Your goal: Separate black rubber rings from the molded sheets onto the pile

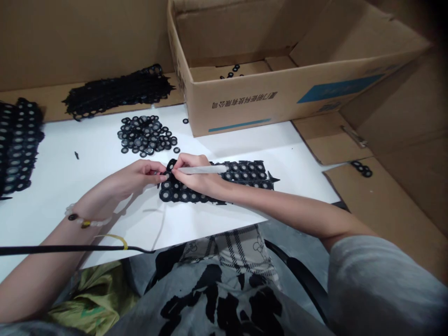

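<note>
A black sheet of joined rubber rings (pixel 245 171) with pale centres lies flat on the white tabletop in front of me. My right hand (pixel 196 172) is closed around a white pen-like stick (pixel 206 170), whose tip end is hidden by my fingers near the sheet's upper left corner. With thumb and forefinger, my left hand (pixel 147 172) pinches that sheet at its left edge, close to my right fingertips. Just beyond the hands is a heap of loose black rings (pixel 143 134), also with pale centres.
A large cardboard box (pixel 238 105) stands at the back right, a few rings inside. Black ring sheets (pixel 21 144) are stacked at far left. A bundle of black perforated strips (pixel 119 91) lies behind the heap. A black cable (pixel 70 249) crosses my left forearm.
</note>
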The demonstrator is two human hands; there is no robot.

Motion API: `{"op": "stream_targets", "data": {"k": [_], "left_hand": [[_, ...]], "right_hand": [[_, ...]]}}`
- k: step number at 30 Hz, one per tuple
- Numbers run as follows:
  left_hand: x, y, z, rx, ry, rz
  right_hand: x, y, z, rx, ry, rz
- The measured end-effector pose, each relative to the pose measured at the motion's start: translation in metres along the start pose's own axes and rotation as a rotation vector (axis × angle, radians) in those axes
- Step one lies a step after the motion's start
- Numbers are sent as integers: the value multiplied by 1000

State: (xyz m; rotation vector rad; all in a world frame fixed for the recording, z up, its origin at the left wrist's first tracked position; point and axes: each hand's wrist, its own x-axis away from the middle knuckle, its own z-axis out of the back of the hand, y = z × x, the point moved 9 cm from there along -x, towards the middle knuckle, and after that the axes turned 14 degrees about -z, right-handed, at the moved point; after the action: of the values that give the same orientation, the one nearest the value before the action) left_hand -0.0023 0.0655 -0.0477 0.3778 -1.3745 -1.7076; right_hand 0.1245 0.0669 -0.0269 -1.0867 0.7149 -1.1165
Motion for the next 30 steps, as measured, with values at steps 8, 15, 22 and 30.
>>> {"op": "stream_targets", "data": {"k": [8, 15, 22, 30], "left_hand": [[0, 14, 6, -268, -50, -57], [-1, 25, 1, -531, 154, -174], [2, 14, -3, -315, 143, -64], [0, 14, -8, -308, 116, -95]], "right_hand": [[-2, 7, 14, -129, 15, -92], [-1, 23, 12, -264, -140, -219], [7, 18, 21, -247, -59, -137], [11, 15, 19, -141, -113, -122]]}}
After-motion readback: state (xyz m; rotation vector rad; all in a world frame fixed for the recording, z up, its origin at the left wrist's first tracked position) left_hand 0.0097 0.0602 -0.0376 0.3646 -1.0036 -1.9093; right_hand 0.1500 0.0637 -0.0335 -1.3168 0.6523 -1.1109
